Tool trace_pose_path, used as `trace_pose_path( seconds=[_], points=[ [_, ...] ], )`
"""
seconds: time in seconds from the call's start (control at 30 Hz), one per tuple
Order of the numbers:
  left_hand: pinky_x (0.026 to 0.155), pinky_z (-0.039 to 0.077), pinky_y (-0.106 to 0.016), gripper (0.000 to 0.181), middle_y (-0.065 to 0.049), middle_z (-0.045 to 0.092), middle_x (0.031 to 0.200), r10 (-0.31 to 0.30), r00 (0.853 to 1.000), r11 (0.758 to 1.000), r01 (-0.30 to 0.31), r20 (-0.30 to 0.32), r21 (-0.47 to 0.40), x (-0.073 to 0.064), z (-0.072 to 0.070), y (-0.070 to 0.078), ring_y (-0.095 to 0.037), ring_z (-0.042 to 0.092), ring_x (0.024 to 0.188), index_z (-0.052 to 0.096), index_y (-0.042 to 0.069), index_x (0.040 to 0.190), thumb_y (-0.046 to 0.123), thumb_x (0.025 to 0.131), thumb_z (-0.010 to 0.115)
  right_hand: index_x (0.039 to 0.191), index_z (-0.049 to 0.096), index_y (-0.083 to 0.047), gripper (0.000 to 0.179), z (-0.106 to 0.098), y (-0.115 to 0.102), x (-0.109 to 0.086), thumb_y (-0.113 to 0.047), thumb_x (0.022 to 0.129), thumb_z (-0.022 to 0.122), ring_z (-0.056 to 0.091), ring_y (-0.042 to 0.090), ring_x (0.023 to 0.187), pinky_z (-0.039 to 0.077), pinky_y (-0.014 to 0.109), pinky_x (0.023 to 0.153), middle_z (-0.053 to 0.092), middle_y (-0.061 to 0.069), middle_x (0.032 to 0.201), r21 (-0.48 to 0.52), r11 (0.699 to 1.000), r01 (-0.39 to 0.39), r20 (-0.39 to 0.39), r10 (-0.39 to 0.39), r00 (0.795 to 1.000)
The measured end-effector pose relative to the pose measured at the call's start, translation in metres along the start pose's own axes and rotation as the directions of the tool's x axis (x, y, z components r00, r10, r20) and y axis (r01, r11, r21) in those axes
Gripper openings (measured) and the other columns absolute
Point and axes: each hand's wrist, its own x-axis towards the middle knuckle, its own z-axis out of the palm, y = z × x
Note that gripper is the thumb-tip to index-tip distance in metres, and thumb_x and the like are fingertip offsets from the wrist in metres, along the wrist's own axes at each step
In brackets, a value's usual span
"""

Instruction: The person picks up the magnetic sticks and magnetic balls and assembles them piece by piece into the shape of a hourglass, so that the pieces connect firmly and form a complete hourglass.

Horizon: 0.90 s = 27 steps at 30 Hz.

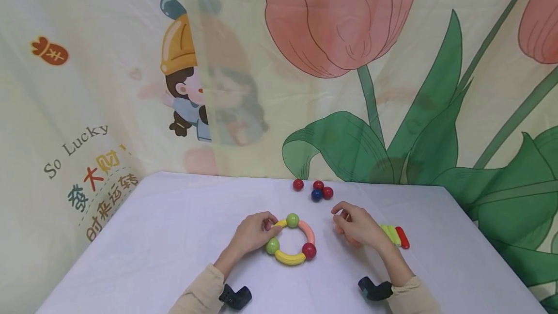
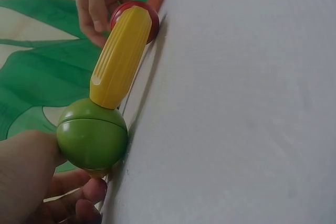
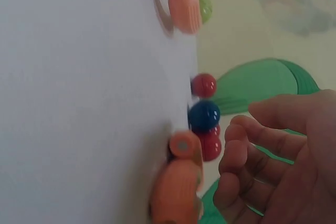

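A ring of curved pieces and balls lies on the table in the head view. It joins a green ball (image 1: 292,220), a pink curved piece (image 1: 307,232), a red ball (image 1: 309,251), a yellow curved piece (image 1: 289,258) and a second green ball (image 1: 272,245). My left hand (image 1: 255,231) pinches the upper-left yellow curved piece (image 1: 282,224) between thumb and fingers. To the ring's right, my right hand (image 1: 359,224) hovers with loosely bent fingers and holds nothing. Beside it, orange curved pieces (image 3: 175,195) lie on the table, partly hidden by the hand in the head view.
Loose red balls (image 1: 298,185) and a blue ball (image 1: 317,195) sit near the table's back edge. Green curved pieces (image 1: 392,234) and a red curved piece (image 1: 403,238) lie right of my right hand. A printed curtain (image 1: 235,62) hangs behind the white table (image 1: 131,256).
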Motion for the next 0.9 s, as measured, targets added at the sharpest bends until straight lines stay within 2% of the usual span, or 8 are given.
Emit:
trace_pose_path(
  seconds=[0.1,0.4,0.6,0.9],
  points=[
    [0.054,0.032,-0.02,0.026,0.008,0.052,0.068,0.0,1.0,1.0,0.0,0.008,0.003,0.001,0.001,-0.001,-0.006,0.043,0.059,0.068,0.015,0.101,0.036,0.085,0.066,0.112,0.059,-0.01,0.023,-0.01,0.007,-0.001,-0.02,0.092,0.056,0.05,0.016,0.076,0.044,0.028,0.06,0.057,0.003,0.083,-0.017,1.0,0.015,-0.004,-0.015,1.0],
    [0.053,0.033,-0.021,0.023,0.008,0.053,0.065,0.001,1.0,0.999,-0.001,0.012,-0.034,0.002,0.001,-0.003,-0.006,0.043,0.055,0.067,0.016,0.101,0.032,0.085,0.066,0.11,0.06,-0.006,0.024,-0.044,0.03,-0.008,-0.022,0.094,0.055,0.052,0.018,0.081,0.046,0.029,0.064,0.06,0.007,0.092,-0.067,0.997,0.04,0.005,-0.039,0.999],
    [0.052,0.033,-0.02,0.022,0.008,0.052,0.064,-0.008,1.0,0.999,0.008,0.018,-0.034,0.001,0.002,-0.004,-0.006,0.043,0.054,0.067,0.017,0.102,0.032,0.086,0.065,0.112,0.059,-0.003,0.025,-0.066,0.047,-0.015,-0.021,0.094,0.055,0.052,0.021,0.085,0.045,0.029,0.065,0.06,0.01,0.096,-0.104,0.994,0.01,-0.011,-0.011,1.0],
    [0.053,0.033,-0.021,0.023,0.007,0.052,0.065,0.004,1.0,0.999,-0.003,0.018,-0.042,0.001,0.002,-0.005,-0.007,0.044,0.055,0.067,0.016,0.103,0.032,0.086,0.065,0.115,0.055,-0.002,0.03,-0.084,0.068,-0.021,-0.022,0.094,0.054,0.052,0.024,0.09,0.05,0.032,0.068,0.058,0.015,0.103,-0.132,0.989,-0.07,0.003,0.071,0.997]
  ],
)
